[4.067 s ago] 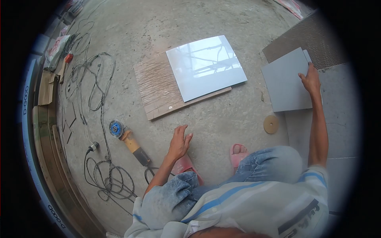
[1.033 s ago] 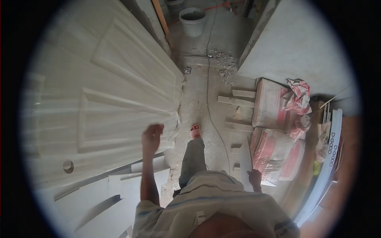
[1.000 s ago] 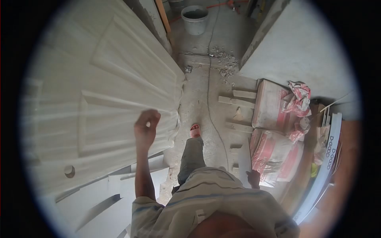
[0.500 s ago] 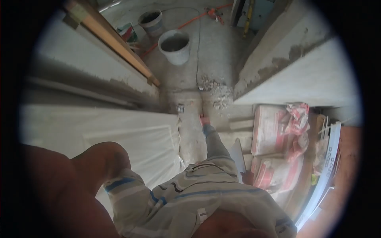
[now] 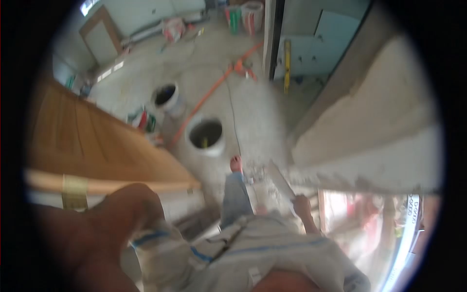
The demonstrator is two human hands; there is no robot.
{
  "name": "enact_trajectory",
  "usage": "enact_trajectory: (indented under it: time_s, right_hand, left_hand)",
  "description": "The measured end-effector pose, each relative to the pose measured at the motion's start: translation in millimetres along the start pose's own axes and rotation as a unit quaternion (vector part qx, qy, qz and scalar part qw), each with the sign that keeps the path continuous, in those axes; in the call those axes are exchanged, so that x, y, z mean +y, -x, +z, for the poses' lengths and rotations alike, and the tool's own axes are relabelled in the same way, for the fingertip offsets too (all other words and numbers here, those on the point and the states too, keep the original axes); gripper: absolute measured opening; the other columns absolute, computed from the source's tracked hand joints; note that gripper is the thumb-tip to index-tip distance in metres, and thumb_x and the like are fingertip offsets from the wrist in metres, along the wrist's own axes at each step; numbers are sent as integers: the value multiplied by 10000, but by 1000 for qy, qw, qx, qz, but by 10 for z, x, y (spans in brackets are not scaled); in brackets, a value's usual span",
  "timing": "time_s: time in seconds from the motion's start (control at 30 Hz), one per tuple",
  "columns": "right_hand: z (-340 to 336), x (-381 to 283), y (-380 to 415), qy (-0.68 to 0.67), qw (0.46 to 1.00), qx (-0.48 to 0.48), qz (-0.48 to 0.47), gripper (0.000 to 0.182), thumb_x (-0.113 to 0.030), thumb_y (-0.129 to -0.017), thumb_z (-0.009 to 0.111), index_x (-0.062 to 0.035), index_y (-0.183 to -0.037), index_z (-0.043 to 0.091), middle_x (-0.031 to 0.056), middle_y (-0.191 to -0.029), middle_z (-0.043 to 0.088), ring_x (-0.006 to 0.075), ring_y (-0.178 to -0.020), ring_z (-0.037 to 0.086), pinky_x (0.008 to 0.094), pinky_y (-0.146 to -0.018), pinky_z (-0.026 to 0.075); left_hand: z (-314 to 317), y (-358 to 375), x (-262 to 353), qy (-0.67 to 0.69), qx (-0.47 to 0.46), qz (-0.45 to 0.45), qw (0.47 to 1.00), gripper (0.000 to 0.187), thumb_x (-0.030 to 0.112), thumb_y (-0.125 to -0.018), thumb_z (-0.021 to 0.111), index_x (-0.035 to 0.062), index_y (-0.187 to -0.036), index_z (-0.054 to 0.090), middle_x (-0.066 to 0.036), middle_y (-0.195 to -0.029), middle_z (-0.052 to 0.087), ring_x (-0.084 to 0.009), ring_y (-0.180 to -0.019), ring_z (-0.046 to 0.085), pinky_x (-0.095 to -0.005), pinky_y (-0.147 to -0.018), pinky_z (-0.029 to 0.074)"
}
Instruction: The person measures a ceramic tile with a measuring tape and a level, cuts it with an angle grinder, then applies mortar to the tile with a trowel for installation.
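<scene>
My right hand [image 5: 301,205] is closed around the near end of a long, flat, pale tool [image 5: 281,179], which looks like a trowel or board. The tool points forward and left, above rubble [image 5: 255,171] on the floor. My left arm is bent at the left, with its elbow in view, but the left hand is not visible. Ahead stands a pale bucket [image 5: 206,138] with something yellow inside, and a second bucket [image 5: 166,96] is behind it. My foot [image 5: 236,164] is on the floor near the front bucket.
A wooden door [image 5: 92,136] flanks the left; a rough plastered wall [image 5: 374,117] flanks the right. An orange hose [image 5: 204,100] and thin cable [image 5: 233,117] cross the floor. A yellow level [image 5: 287,65] leans at the back right. Blurred bags [image 5: 348,214] lie at lower right.
My body has moved forward into the doorway, and the buckets appear nearer. My right hand and the flat tool now reach further out from my body. More of the room beyond shows.
</scene>
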State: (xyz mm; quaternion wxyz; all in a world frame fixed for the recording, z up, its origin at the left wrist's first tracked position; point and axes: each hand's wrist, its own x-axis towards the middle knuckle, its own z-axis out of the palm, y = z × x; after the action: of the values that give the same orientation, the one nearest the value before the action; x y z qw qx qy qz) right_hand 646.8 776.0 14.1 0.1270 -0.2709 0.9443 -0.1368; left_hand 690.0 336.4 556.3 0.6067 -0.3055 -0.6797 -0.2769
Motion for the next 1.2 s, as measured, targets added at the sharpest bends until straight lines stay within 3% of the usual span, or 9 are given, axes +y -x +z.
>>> enact_trajectory:
  time_s: [0.07, 0.13, 0.37, 0.43, 0.57, 0.83, 0.93, 1.1, 1.2]
  right_hand:
    - [-366, -380, -621, 7, 995, -97, -3, 248, -287, -874, 612, -53, -815, 671, 164, -873, 645, 337, -792, 620, 468, -688, 501]
    - [-215, -472, -1215, -28, 995, -49, 88, 272, -324, -863, 621, -57, -851, 674, 164, -888, 650, 383, -829, 630, 503, -725, 501]
    - [-1007, -1030, -2801, -27, 999, 29, 29, 294, -329, -796, 688, -36, -774, 668, 199, -872, 644, 386, -832, 637, 476, -743, 510]
    - [-1428, -1120, -3155, 57, 996, -11, 74, 280, -313, -819, 620, -44, -773, 679, 205, -857, 654, 388, -826, 641, 479, -737, 513]
    - [-2358, -1544, -3778, -161, 972, 110, 133, 221, -236, -809, 669, -20, -781, 632, 195, -820, 612, 402, -804, 596, 495, -704, 471]
    - [-2428, -1242, -4940, -152, 965, 184, 111, 170, -253, -823, 647, -85, -852, 660, 185, -895, 608, 394, -857, 599, 491, -720, 486]
    - [-2621, -1198, -5259, -212, 949, 139, 187, 173, -248, -835, 641, -77, -845, 661, 179, -903, 608, 390, -852, 605, 493, -721, 488]
    - [-2946, -806, -6020, -165, 964, 139, 158, 234, -257, -824, 665, -29, -782, 632, 169, -845, 601, 363, -837, 604, 481, -698, 485]
    - [-3243, -602, -6352, -148, 970, 102, 166, 218, -252, -830, 657, -37, -800, 640, 156, -865, 604, 351, -861, 601, 467, -726, 490]
  left_hand:
    - [-69, -120, -809, 9, -7, 62, 998, 728, 476, -878, 526, -58, -1354, 389, -281, -1354, 411, -431, -1220, 446, -514, -1009, 364]
    - [-124, -229, -1548, -6, 29, 126, 992, 723, 472, -880, 523, -63, -1348, 394, -281, -1348, 417, -429, -1219, 448, -514, -1011, 363]
    - [-297, -838, -3224, -51, 51, 176, 982, 704, 458, -887, 513, -82, -1326, 413, -280, -1328, 438, -422, -1213, 453, -513, -1018, 357]
    - [46, -694, -3443, -30, 74, 120, 990, 698, 454, -890, 510, -88, -1320, 418, -279, -1322, 444, -420, -1211, 455, -513, -1020, 356]
    - [616, -324, -3785, 34, 22, -32, 999, 689, 446, -894, 505, -99, -1308, 428, -279, -1310, 456, -416, -1208, 458, -513, -1024, 352]
    - [1600, -639, -4660, 47, -50, 8, 998, 671, 430, -902, 493, -121, -1283, 449, -277, -1287, 479, -408, -1201, 464, -513, -1031, 346]
    - [2571, 169, -5032, 33, -261, -237, 935, 384, 152, -829, 685, 20, -1174, 577, -149, -1141, 595, -319, -1098, 539, -444, -944, 408]
    - [3461, 1715, -5584, 3, -543, -311, 780, 565, 147, -772, 719, 73, -1291, 506, -134, -1341, 470, -318, -1283, 405, -477, -1022, 318]
    - [3851, 2169, -5881, -14, -589, -274, 760, 678, 170, -742, 734, 103, -1351, 444, -129, -1373, 432, -312, -1294, 391, -502, -998, 325]
